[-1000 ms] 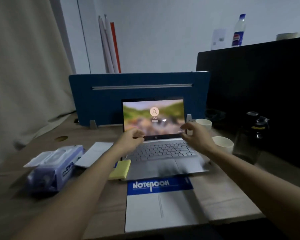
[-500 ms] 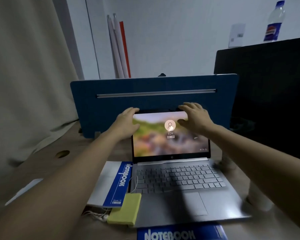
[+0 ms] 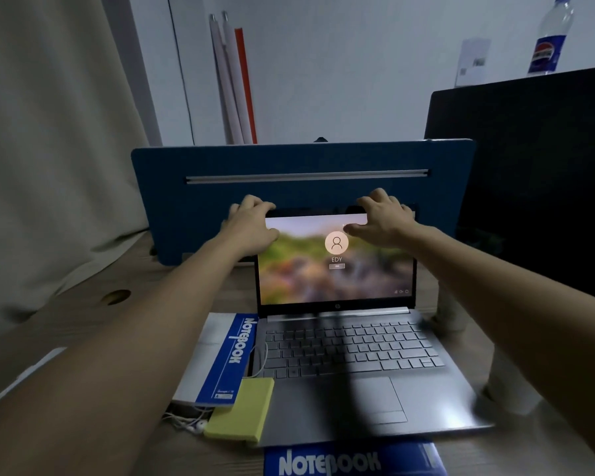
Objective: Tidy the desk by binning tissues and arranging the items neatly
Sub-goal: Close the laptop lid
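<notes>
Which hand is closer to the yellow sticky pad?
Left. The left hand grips the open grey laptop's lid corner above the yellow sticky note pad; the right hand grips the far corner.

you have two blue-banded white notebooks [image 3: 225, 359] [image 3: 354, 460], one open silver laptop [image 3: 344, 338], one yellow-green sticky pad [image 3: 239, 412], one labelled plastic bottle [image 3: 548, 39].

There is a single view, from a wide-angle camera worn on the person's head. It looks forward and slightly down across the desk [image 3: 83, 317], close above the open laptop [image 3: 351, 355], whose screen faces the lens. Both forearms run in from the bottom corners. The blue divider [image 3: 303, 159] behind the laptop and the wall [image 3: 358, 63] beyond fill the top; straight edges bow towards the borders.
</notes>
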